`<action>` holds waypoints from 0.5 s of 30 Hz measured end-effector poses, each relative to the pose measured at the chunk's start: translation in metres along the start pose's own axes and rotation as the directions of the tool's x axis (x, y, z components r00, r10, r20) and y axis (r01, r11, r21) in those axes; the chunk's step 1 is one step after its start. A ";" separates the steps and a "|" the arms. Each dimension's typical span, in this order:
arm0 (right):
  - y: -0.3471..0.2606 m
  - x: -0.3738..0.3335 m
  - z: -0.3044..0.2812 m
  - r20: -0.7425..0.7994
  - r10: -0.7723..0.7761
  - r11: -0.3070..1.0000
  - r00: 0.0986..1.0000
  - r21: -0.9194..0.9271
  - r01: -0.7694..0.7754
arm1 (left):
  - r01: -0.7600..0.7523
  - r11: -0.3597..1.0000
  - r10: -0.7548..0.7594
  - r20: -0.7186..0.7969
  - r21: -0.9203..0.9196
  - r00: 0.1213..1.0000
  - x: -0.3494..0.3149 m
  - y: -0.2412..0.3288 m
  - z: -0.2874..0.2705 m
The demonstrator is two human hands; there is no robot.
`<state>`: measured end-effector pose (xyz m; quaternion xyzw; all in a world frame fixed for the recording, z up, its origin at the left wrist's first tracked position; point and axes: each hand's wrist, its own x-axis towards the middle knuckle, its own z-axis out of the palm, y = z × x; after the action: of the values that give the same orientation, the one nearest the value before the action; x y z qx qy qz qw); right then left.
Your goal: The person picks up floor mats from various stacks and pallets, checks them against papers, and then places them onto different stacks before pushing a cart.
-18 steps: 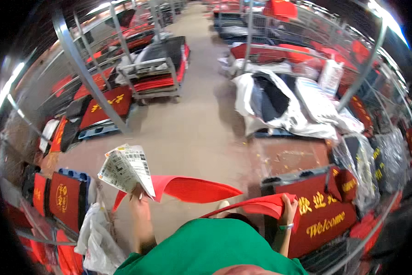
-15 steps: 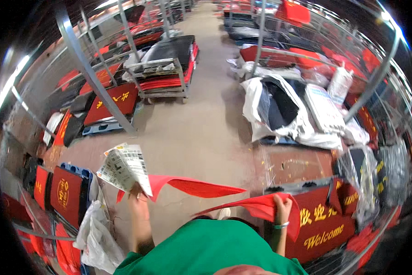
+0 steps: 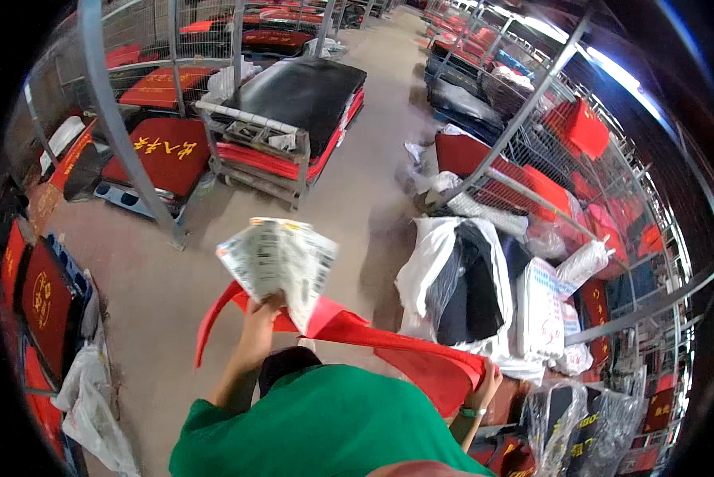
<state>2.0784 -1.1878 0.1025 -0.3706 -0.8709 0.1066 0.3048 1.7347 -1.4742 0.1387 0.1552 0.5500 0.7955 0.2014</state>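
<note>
Hands well apart, the left hand [image 3: 265,308] grips fanned paper slips [image 3: 273,258] and, apparently, a red sheet [image 3: 432,368], while the right hand [image 3: 489,383] clasps its right end. Stretched between them, it is held up, not yet set down; beyond stands a loaded trolley [image 3: 250,118].

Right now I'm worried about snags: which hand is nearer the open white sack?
Right. The right hand, holding red cloth, appears just below the white sack; the left hand, holding papers, is farther off to its left.
</note>
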 end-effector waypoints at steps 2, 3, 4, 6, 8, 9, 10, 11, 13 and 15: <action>0.016 0.036 0.017 -0.042 0.197 0.979 0.979 0.062 -0.194 | 0.105 0.988 -0.100 0.053 -0.116 0.994 0.064 -0.001 0.034; 0.002 0.055 0.019 -0.079 0.049 0.998 0.996 -0.039 -0.052 | 0.121 0.988 -0.115 0.067 -0.094 0.991 0.095 -0.004 0.045; -0.005 0.080 0.027 -0.057 0.078 0.997 0.995 -0.023 -0.079 | 0.096 0.986 -0.093 0.032 -0.133 0.995 0.125 -0.007 0.053; -0.001 0.118 0.062 -0.214 0.092 0.991 0.972 0.111 -0.069 | 0.107 0.962 -0.116 -0.021 -0.251 0.993 0.191 -0.010 0.080; 0.011 0.161 0.094 -0.178 0.287 0.872 0.941 0.455 -0.180 | 0.092 0.963 -0.113 -0.066 -0.254 0.991 0.258 -0.019 0.100; 0.019 0.181 0.112 -0.184 0.263 0.909 0.947 0.376 -0.180 | 0.084 0.963 -0.109 -0.089 -0.255 0.990 0.293 -0.023 0.111; 0.012 0.213 0.127 -0.180 0.236 0.938 0.955 0.297 -0.176 | -0.013 0.956 -0.013 -0.087 -0.294 0.996 0.329 -0.030 0.121; 0.010 0.240 0.142 -0.171 0.207 0.961 0.963 0.218 -0.168 | -0.049 0.951 0.016 -0.110 -0.304 0.994 0.364 -0.039 0.127; 0.035 0.293 0.179 -0.191 0.098 0.995 0.977 0.043 -0.092 | -0.163 0.953 0.135 -0.123 -0.256 0.983 0.450 -0.048 0.151; 0.042 0.367 0.218 -0.148 0.187 0.977 0.971 0.132 -0.168 | -0.283 0.953 0.261 -0.183 -0.109 0.948 0.555 -0.051 0.172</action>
<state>1.7720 -0.8890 0.0786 -0.4358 -0.7991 0.1549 0.3841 1.3401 -1.0460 0.1650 0.1489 0.4835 0.8609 0.0531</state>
